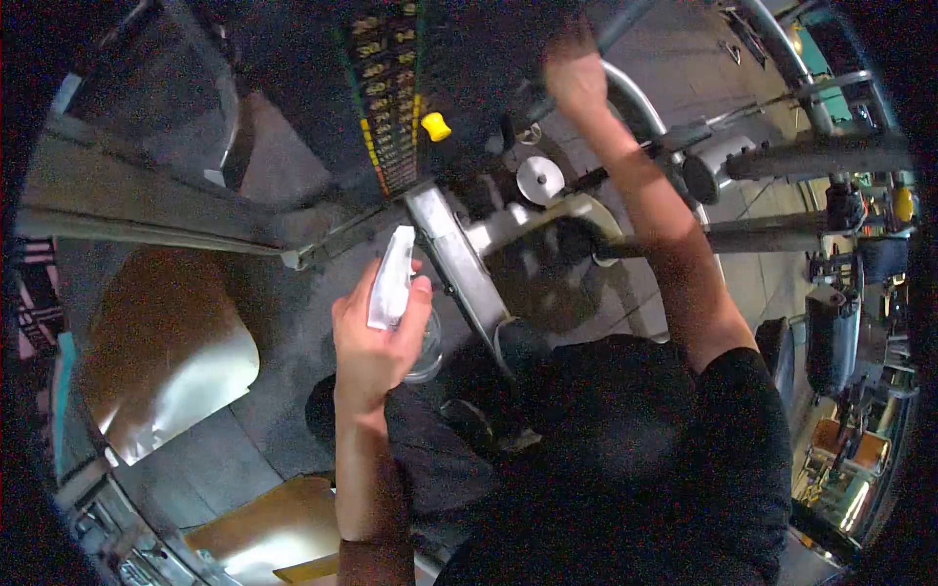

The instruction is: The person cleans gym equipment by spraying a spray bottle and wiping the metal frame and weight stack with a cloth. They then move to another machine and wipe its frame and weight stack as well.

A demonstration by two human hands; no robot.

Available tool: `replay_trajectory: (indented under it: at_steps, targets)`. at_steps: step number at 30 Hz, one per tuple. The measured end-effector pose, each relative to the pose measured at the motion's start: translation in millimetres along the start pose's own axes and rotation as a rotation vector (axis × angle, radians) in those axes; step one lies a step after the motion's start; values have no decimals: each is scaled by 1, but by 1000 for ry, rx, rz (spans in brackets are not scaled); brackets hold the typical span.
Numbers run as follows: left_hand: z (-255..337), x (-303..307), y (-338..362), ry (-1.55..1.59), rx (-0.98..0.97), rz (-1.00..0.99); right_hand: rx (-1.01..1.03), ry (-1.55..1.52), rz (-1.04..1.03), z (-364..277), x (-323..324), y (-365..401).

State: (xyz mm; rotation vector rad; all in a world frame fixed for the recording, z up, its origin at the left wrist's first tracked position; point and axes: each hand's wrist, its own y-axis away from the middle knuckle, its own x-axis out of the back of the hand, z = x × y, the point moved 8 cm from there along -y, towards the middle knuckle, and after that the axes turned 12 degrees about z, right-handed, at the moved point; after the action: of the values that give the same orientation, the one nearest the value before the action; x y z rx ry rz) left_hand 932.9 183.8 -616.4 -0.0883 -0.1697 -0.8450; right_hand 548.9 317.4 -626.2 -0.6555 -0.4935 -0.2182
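My left hand [376, 337] is wrapped round the neck of a spray bottle with a white trigger head [393, 278]. Its see-through body [427, 354] shows below my fingers, partly covered by the hand. Stretched out ahead, my right hand [577, 80] is at the grey tubular frame [625, 83] of an exercise machine. Motion blur and dim light smear its fingers, so what it may hold or touch is hidden. Between the hands are a yellow knob [436, 127] beside the numbered weight stack [386, 93] and a round silver disc [540, 180].
A metal upright [457, 259] of the machine stands close in front of my body. Padded rollers [821, 156] jut in from the right. At the left are a shiny curved panel [186, 361] and a long frame beam [156, 230]. More gym equipment [831, 342] lines the right edge.
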Motion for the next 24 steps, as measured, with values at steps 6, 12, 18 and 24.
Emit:
replay_trajectory:
  at_steps: [6,12,18,24]
  targets:
    - [-5,9,-1,-130,-44,33,482,266,79,-127,-139,122]
    - [-27,21,2,-116,-23,-3,155,-481,-337,-120,-114,117]
    - [-25,33,2,3,-8,107,-427,-884,68,-67,-16,112]
    - [-22,13,-1,-31,25,45,-815,-1203,-354,-135,-94,231]
